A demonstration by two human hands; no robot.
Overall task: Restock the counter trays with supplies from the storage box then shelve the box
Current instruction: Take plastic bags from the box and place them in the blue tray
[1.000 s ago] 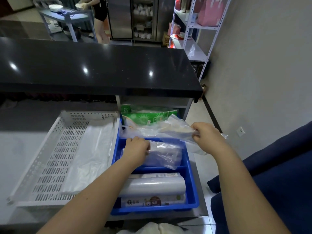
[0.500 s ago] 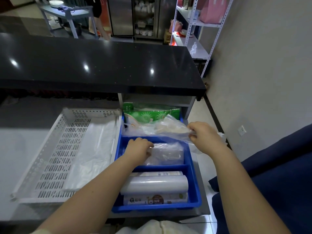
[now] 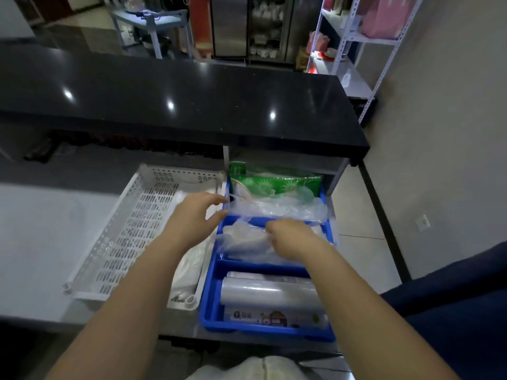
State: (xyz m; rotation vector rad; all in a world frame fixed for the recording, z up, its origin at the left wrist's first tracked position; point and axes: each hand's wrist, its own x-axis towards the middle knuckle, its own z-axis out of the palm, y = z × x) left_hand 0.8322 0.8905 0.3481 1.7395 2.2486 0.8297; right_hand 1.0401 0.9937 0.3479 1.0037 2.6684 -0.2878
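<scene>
Right grip [image 3: 288,237] on clear bag [image 3: 247,244], blue tray [image 3: 260,331], black counter [image 3: 192,100].

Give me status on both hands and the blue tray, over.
Left hand at far clear bag's edge, grip unclear. Right hand grips clear bags in blue tray's middle compartment. White basket alongside, not obstructing.

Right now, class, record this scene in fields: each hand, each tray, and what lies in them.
Left hand: at the left edge of the clear bag in the blue tray's back section; grip unclear
Right hand: grips crumpled plastic bags in the middle section
Back section: also a green packet
Front section: film roll, printed box
White tray: left of the blue one, holds a white bag
</scene>
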